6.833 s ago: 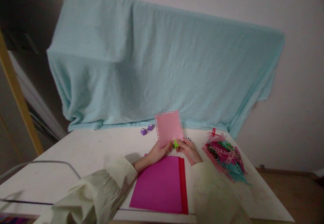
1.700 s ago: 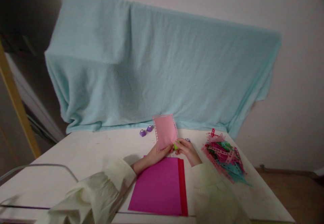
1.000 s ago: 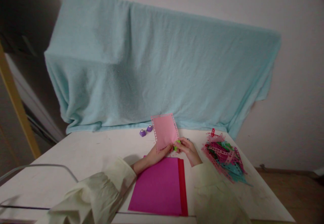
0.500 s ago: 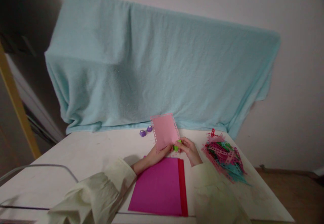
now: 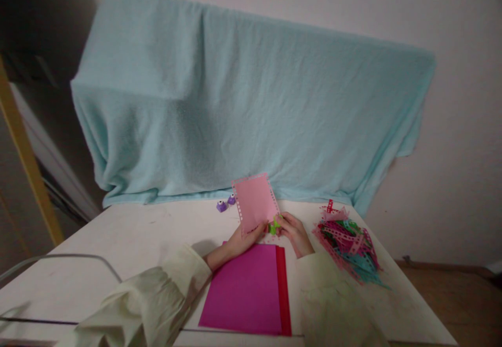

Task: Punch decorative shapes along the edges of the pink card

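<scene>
A pink sheet of paper [image 5: 255, 200], with rows of punched holes along its edges, is tilted up above the table. My left hand [image 5: 243, 240] is closed on its lower edge. At the lower right corner of the sheet is a small bright green paper punch [image 5: 274, 226], gripped in the fingers of my right hand [image 5: 293, 232]. Fingers partly hide the punch, so whether its jaws are pressed together cannot be made out. Below my hands lie a magenta sheet [image 5: 245, 289] and a red sheet [image 5: 283, 289] that shows along its right side.
Two small purple objects with eye-like tops [image 5: 221, 206] stand left of the pink paper. A heap of perforated paper strips [image 5: 351, 242] lies at the right of the white table [image 5: 164, 227]. A light blue cloth [image 5: 251, 96] hangs behind. A grey cable [image 5: 74, 256] crosses the left side.
The pink sheet has shifted very slightly up. The green punch has turned a little in my right fingers, and more of its shape shows. My left hand stays in place.
</scene>
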The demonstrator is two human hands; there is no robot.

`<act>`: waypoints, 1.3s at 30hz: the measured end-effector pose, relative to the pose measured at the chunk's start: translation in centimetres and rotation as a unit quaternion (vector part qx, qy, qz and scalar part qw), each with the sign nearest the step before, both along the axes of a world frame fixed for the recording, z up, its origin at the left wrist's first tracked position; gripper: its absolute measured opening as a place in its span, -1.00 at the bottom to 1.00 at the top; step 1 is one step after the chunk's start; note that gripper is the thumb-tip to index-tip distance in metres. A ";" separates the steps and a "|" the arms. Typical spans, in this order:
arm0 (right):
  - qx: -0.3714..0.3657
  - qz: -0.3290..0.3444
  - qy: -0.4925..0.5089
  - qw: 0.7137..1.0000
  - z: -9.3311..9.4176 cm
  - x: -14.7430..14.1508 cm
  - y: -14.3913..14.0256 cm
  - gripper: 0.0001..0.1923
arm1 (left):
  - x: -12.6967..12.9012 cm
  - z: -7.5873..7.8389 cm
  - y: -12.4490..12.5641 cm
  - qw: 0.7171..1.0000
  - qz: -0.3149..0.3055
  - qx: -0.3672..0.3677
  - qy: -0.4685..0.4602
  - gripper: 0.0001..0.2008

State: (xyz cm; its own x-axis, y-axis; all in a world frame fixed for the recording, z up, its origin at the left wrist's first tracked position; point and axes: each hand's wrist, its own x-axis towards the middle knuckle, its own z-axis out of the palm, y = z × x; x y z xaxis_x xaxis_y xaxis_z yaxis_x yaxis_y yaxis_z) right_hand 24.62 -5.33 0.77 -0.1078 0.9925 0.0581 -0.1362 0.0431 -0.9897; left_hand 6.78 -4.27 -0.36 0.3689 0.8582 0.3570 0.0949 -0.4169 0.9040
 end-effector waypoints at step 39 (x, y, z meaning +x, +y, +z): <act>-0.023 0.079 -0.028 0.996 -2.0 -0.6 0.4 -0.53 | -0.1 -1.2 0.9 0.998 0.057 0.017 0.037 -0.67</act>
